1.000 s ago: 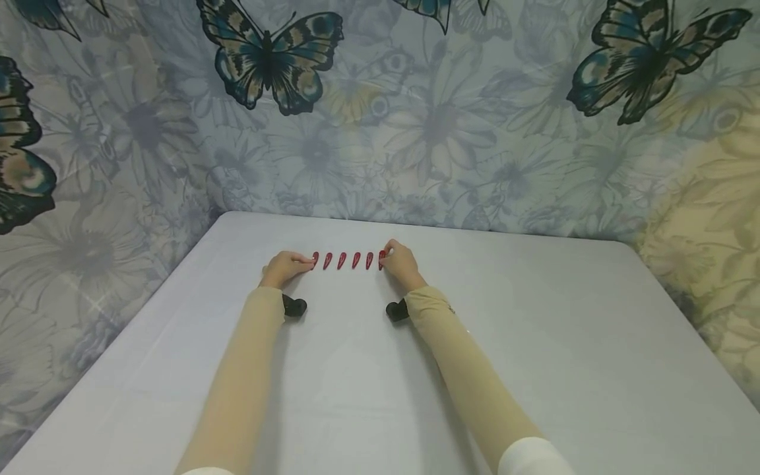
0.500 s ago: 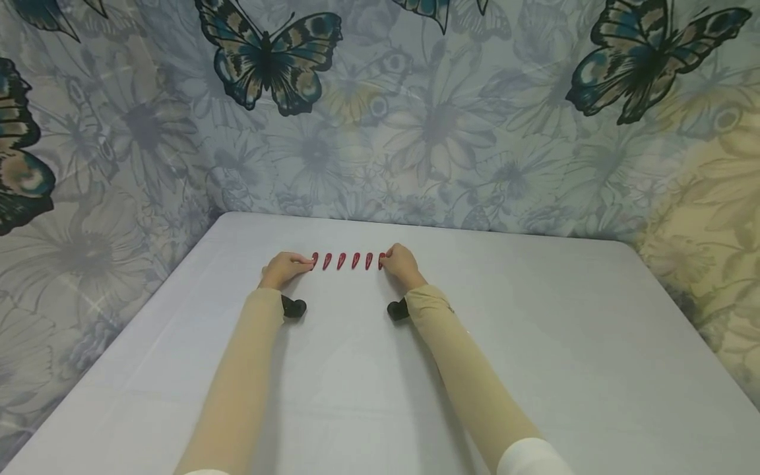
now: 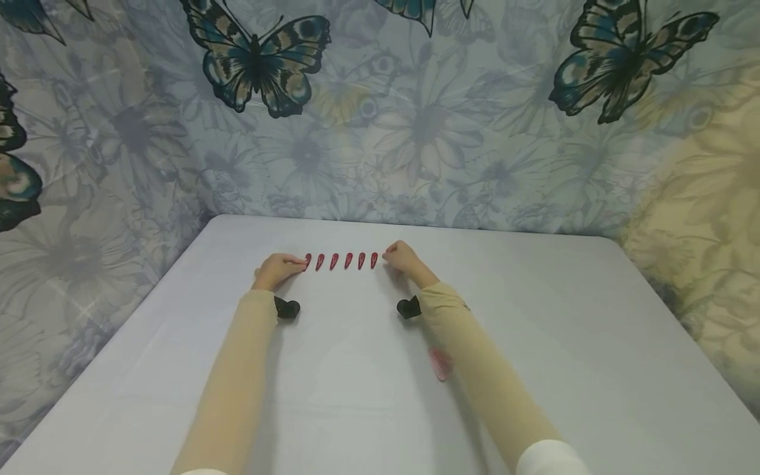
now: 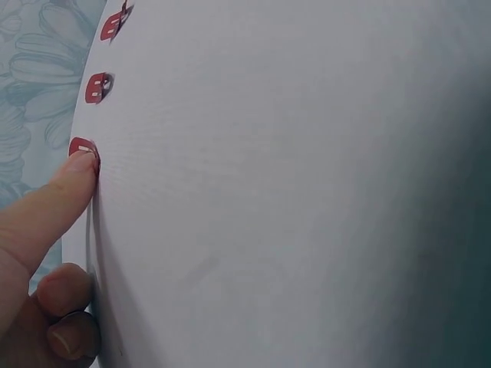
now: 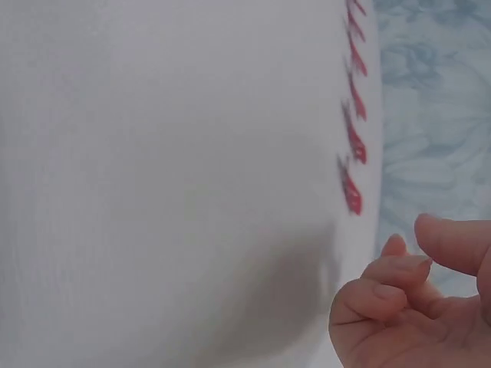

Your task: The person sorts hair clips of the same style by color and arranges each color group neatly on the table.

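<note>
Several red snap hair clips (image 3: 348, 261) lie in a row near the far edge of the white table (image 3: 356, 409). At the row's left end my left hand (image 3: 278, 269) holds the outermost clip (image 4: 81, 146) by its end; in the left wrist view one digit covers part of it and other fingers curl below. My right hand (image 3: 406, 259) is just right of the row, apart from the rightmost clip (image 5: 352, 196). In the right wrist view its thumb stands away from loosely bent fingers, with nothing between them.
A blurred pinkish-red thing (image 3: 441, 364) shows beside my right forearm, partly hidden by the sleeve; its kind is unclear. Dark wrist cameras (image 3: 288, 309) stick out from both wrists. A butterfly-patterned cloth (image 3: 415, 132) hangs behind the table.
My right hand has let go of the rightmost hair clip and drawn slightly right. The blurred red thing has appeared by the right forearm. The head view has shifted a little.
</note>
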The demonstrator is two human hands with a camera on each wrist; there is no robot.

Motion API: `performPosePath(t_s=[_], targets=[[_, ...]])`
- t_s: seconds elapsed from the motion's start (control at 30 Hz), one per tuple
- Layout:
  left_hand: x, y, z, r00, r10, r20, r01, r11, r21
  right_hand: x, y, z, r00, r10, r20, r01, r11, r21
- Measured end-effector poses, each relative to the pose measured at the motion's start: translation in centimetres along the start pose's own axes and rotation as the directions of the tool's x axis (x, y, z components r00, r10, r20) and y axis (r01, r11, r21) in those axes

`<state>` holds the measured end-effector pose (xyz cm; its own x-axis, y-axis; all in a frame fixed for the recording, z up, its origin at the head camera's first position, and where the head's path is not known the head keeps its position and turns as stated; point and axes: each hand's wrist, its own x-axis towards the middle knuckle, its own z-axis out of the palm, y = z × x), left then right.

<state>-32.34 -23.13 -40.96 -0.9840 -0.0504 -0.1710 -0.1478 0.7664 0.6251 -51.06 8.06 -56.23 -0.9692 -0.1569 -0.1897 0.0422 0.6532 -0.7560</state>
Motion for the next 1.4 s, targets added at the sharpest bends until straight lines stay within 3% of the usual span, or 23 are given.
performPosePath(t_s=[0.1,0.17,0.23,0.3,0.57,0.77,0.8,0.93,1.03,1.13,1.23,1.33,1.4], targets=[[-0.2,0.2,-0.1,1.0,0.001,0.009,-0.001,1.0,-0.013,-10.3,-7.7,-3.8,0.999,0.022,0.046,-0.025,0.998,0.051],[-0.3,0.3,-0.1,1.0,0.004,0.014,-0.004,1.0,-0.028,-15.8,-11.5,-5.7,0.997,0.011,0.07,-0.017,0.995,0.094],[-0.5,0.3,-0.2,1.0,0.005,0.018,-0.004,0.999,-0.045,-19.1,-13.5,-6.9,0.996,-0.006,0.087,-0.005,0.992,0.13],[-0.6,0.2,-0.2,1.0,0.003,0.021,-0.001,0.998,-0.067,-21.3,-14.0,-7.7,0.994,-0.044,0.103,0.028,0.988,0.15],[-0.6,0.2,-0.1,0.999,-0.006,0.031,0.012,0.98,-0.201,-27.2,-11.4,-10.3,0.974,-0.158,0.159,0.129,0.976,0.178],[-1.3,-0.1,-0.5,0.998,0.001,0.069,0.029,0.901,-0.433,-31.1,-8.4,-13.2,0.98,-0.157,0.123,0.135,0.976,0.168],[-1.7,0.2,-0.7,0.998,0.005,0.056,0.021,0.89,-0.455,-31.7,-8.0,-13.6,0.981,-0.159,0.114,0.138,0.976,0.167],[-3.7,2.3,-1.6,0.999,-0.002,-0.044,-0.018,0.888,-0.459,-33.8,-6.6,-14.8,0.984,-0.16,0.083,0.147,0.978,0.146],[-4.9,4.0,-1.3,0.992,0.001,-0.128,-0.06,0.886,-0.459,-34.9,-5.8,-15.1,0.985,-0.162,0.065,0.154,0.982,0.113],[-6.2,5.6,-0.1,0.982,0.042,-0.185,-0.118,0.897,-0.426,-35.8,-4.9,-15.1,0.981,-0.185,0.061,0.18,0.981,0.071],[-7.7,7.2,1.7,0.967,0.137,-0.214,-0.209,0.909,-0.362,-36.4,-4.0,-14.6,0.972,-0.228,0.06,0.228,0.974,0.007],[-9.3,9.3,4.3,0.946,0.252,-0.206,-0.31,0.888,-0.339,-36.8,-3.1,-13.9,0.964,-0.254,0.074,0.259,0.964,-0.068],[-10.4,10.8,6.5,0.931,0.331,-0.156,-0.365,0.87,-0.332,-36.9,-2.7,-13.3,0.964,-0.253,0.087,0.261,0.959,-0.106]])
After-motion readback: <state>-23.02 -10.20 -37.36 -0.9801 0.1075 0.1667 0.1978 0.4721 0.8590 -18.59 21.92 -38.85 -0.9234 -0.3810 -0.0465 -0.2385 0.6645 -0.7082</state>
